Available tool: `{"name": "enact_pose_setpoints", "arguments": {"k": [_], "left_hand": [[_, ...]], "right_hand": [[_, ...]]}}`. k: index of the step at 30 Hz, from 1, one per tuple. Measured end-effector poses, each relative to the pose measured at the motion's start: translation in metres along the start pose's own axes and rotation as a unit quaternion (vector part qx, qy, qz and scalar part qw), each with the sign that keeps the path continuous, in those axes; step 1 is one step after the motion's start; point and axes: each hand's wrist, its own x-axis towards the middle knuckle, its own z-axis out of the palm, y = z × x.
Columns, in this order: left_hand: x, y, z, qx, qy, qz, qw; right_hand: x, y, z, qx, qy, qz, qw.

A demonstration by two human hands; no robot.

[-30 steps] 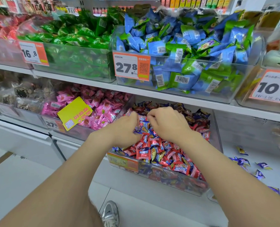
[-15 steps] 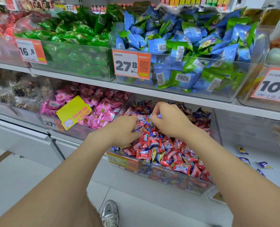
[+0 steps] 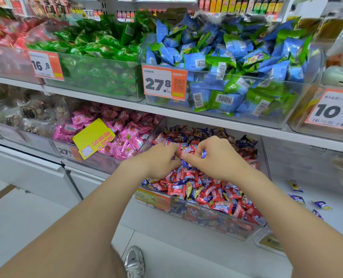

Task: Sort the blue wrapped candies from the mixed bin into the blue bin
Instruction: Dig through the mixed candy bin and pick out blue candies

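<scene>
Early stage, apparently: few blue candies [image 3: 297, 199] in blue bin [image 3: 307, 227].
Left hand [image 3: 162, 161], right hand [image 3: 216, 157] each pinch one in mixed bin [image 3: 206, 219]; many remain.

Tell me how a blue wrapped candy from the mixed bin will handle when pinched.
Probably light: a blue wrapped candy is small beside the right hand. Its glossy wrapper looks slippery, so it may slide. Loosely piled red candies in the mixed bin may shift.

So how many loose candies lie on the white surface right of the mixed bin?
4: rearmost candy, second candy just in front of it, rightmost candy, and nearest candy beside the right forearm. More may be hidden behind that arm.
</scene>
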Motion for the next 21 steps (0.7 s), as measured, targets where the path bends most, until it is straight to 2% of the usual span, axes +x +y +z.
{"name": "enact_pose_setpoints", "arguments": {"k": [2,7,14,16,21], "left_hand": [[0.005,-0.004,0.004,0.017,-0.024,-0.012,1.0],[0.006,0.0,0.001,0.0,-0.016,0.008,1.0],[-0.005,0.011,-0.004,-0.026,0.032,0.062,0.997],[-0.009,0.013,-0.008,-0.022,0.047,0.063,0.997],[-0.018,0.009,-0.011,-0.015,0.072,0.024,0.997]], "right_hand": [[0.0,0.001,0.003,0.003,0.026,0.0,1.0],[0.006,0.006,0.0,0.02,0.044,0.011,0.999],[0.001,0.011,-0.004,0.026,-0.046,-0.01,0.999],[-0.003,0.008,0.001,0.003,-0.063,-0.031,0.998],[-0.003,-0.001,0.027,-0.137,-0.045,-0.029,0.989]]}}
